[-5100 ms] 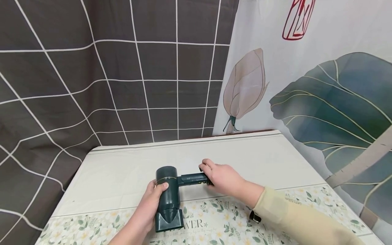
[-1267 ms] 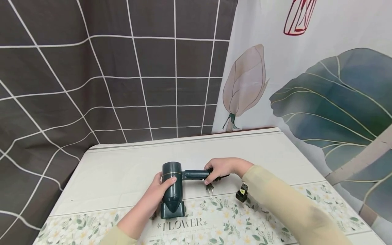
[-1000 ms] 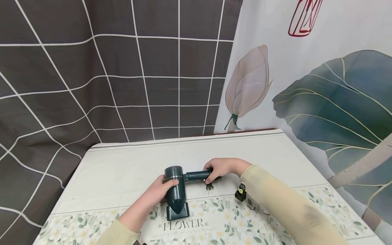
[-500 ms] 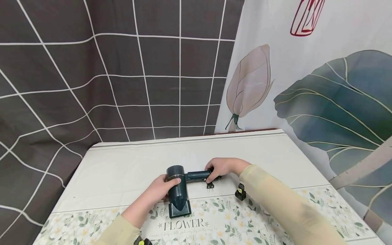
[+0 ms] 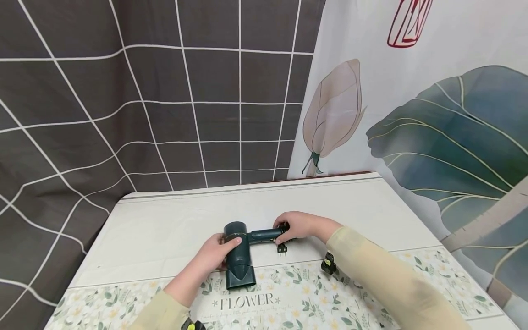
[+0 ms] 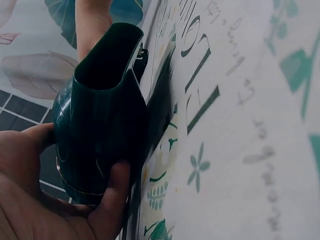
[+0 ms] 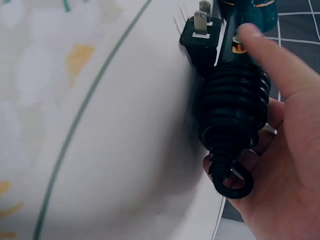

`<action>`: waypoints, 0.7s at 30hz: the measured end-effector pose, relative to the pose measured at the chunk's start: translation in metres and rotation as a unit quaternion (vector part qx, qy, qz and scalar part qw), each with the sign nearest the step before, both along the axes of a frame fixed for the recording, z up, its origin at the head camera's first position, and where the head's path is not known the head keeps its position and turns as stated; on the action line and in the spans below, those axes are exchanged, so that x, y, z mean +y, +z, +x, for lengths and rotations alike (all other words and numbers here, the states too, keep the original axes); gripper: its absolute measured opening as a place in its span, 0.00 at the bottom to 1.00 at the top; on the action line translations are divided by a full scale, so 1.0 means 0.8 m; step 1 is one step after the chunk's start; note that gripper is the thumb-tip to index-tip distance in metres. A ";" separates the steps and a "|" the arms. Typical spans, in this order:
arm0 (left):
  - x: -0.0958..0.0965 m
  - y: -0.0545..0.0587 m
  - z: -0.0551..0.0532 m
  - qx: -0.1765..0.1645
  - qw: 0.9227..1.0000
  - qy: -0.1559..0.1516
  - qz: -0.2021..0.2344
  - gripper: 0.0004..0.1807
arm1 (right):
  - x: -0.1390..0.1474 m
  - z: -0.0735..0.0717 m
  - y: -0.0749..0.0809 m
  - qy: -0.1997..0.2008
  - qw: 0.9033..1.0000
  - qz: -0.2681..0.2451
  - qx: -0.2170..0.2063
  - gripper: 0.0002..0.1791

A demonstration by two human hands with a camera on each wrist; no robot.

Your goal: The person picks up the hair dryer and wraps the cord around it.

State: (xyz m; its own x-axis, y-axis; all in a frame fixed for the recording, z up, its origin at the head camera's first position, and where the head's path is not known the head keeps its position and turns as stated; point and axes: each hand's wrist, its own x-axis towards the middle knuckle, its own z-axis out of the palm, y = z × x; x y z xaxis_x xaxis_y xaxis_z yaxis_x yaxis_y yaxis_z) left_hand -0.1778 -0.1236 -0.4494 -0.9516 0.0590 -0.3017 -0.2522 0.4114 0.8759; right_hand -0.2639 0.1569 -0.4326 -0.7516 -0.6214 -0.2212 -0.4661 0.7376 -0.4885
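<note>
A dark green hair dryer [image 5: 238,252] is held low over the table, its flat nozzle [image 5: 241,277] toward the near edge and its handle [image 5: 264,235] pointing right. My left hand [image 5: 215,251] grips the barrel, thumb on top; the left wrist view shows fingers and thumb [image 6: 117,187] around it, below the nozzle's dark opening. My right hand [image 5: 300,225] holds the handle's end, where black cord [image 7: 234,97] is wound in coils. In the right wrist view the thumb [image 7: 272,55] reaches to the handle by a gold-coloured spot. A two-pin plug [image 7: 201,39] sticks out beside the coils.
A white cloth [image 5: 177,229] with a floral band and the word FLOWER covers the table. Behind it hang a dark grid-patterned curtain [image 5: 214,123] and a pale curtain [image 5: 330,41] with leaf prints. Black wrist devices [image 5: 328,263] sit at both sleeves.
Since the oldest frame the dryer has shifted right and away from me, and the plug has come into view below the handle. Over the last half second both hands keep their hold almost unmoved.
</note>
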 end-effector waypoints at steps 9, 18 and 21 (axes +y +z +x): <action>0.001 -0.004 -0.003 -0.004 1.000 0.006 0.019 0.51 | 0.028 0.014 -0.003 -0.048 0.997 -0.068 0.006 0.29; -0.026 0.005 -0.005 0.019 0.999 0.008 -0.030 0.42 | 0.075 0.027 -0.008 -0.130 0.986 -0.085 0.067 0.30; -0.040 0.009 -0.004 0.059 0.993 -0.003 -0.100 0.38 | 0.090 0.032 -0.007 -0.152 0.981 -0.086 0.089 0.31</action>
